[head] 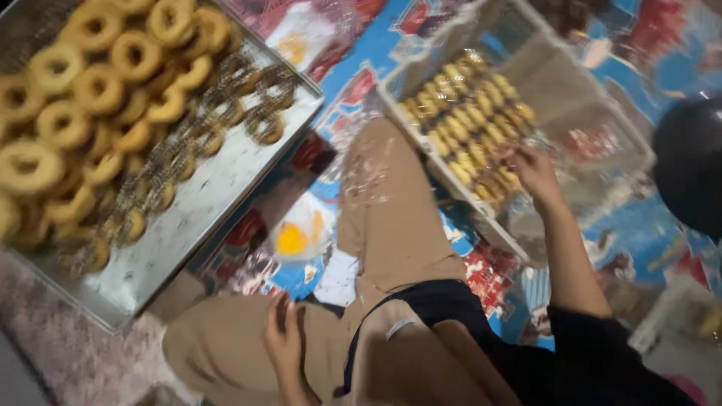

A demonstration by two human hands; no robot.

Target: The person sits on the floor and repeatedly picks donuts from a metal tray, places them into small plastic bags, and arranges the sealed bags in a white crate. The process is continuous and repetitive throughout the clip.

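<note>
From the head camera I look down at a person who sits on a colourful printed floor mat (632, 225) with legs in beige trousers (391, 218). The right hand (532, 171) reaches forward into a clear plastic container (594, 105) and its fingers are bent down onto the near end of the small yellow cookies (470, 113), which stand there packed in tight rows. I cannot tell if the fingers pinch one cookie or only press on the row, because the picture is blurred at that place. The left hand (284, 342) lies flat and relaxed on the left thigh and holds nothing.

On the left side stands a large metal tray (188, 225) with many ring-shaped cookies (98, 90); some are plain golden and some, nearer to the tray's bare end, look darker and sprinkled. The tray is well apart from both hands.

I judge that the step in hand is arranging cookies in rows inside the container, at the end of the rows closest to the person. The part of the container beyond the rows looks not yet filled. The next move, I think, needs a light touch, so that the standing cookies do not fall over or break, and the row keeps straight.
</note>
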